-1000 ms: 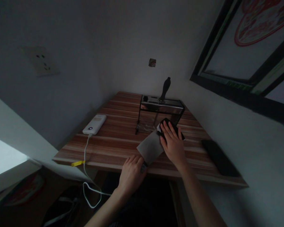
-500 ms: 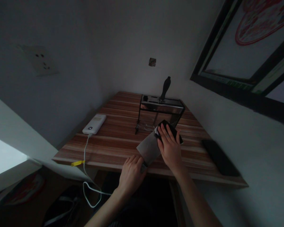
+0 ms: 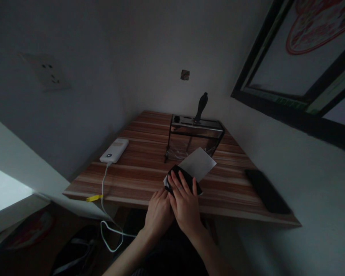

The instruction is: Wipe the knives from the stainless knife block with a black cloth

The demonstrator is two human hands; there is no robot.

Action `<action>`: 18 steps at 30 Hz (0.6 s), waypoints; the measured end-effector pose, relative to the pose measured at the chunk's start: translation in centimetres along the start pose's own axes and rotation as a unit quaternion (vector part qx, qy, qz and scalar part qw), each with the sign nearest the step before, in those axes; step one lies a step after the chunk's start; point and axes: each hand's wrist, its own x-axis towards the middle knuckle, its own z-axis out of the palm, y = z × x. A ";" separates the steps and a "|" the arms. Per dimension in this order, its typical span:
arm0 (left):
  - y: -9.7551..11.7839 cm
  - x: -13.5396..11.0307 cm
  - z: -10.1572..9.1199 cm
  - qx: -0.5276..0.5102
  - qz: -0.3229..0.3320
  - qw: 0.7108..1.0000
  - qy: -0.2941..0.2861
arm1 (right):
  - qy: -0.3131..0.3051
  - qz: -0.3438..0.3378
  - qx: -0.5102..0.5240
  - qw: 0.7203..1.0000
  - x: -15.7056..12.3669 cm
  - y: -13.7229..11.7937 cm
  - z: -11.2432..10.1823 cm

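Note:
A cleaver with a broad, grey, rectangular blade (image 3: 199, 163) slants over the front of the table, its far end close to the knife rack. My left hand (image 3: 159, 211) is closed at its near end, around the handle, which my fingers hide. Over the near part of the blade lies a black cloth (image 3: 176, 170) with a whitish edge. My right hand (image 3: 185, 207) holds that cloth against the metal, its fingers laid along it, right beside my left hand.
Behind the blade stands a clear-sided knife rack (image 3: 195, 132) with a black-handled knife (image 3: 201, 107) in it. A white power bank (image 3: 114, 150) with a cable is on the left of the wood-grain table (image 3: 143, 134). A dark flat object (image 3: 267, 191) lies at the right edge.
My right hand has slid the black cloth down the blade toward my left hand, uncovering the far end. My left hand has stayed in place.

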 end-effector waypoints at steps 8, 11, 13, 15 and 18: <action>-0.2 -0.1 0.3 0.006 0.032 0.999 0.033 | 0.003 -0.012 0.024 1.000 -0.4 -1.0 -0.5; -0.2 0.0 0.4 0.001 0.027 0.999 0.025 | 0.000 -0.022 0.023 1.000 -0.3 -0.7 -0.4; -0.2 0.0 0.4 -0.001 0.023 1.000 0.021 | -0.005 -0.024 0.020 0.999 -0.3 -0.4 -0.4; -0.1 0.1 0.3 -0.005 0.011 1.000 0.014 | -0.006 -0.021 0.013 1.000 -0.2 -0.1 -0.4; 0.1 0.1 0.0 -0.010 -0.006 1.000 -0.007 | 0.000 -0.012 -0.001 1.000 0.2 0.6 -0.5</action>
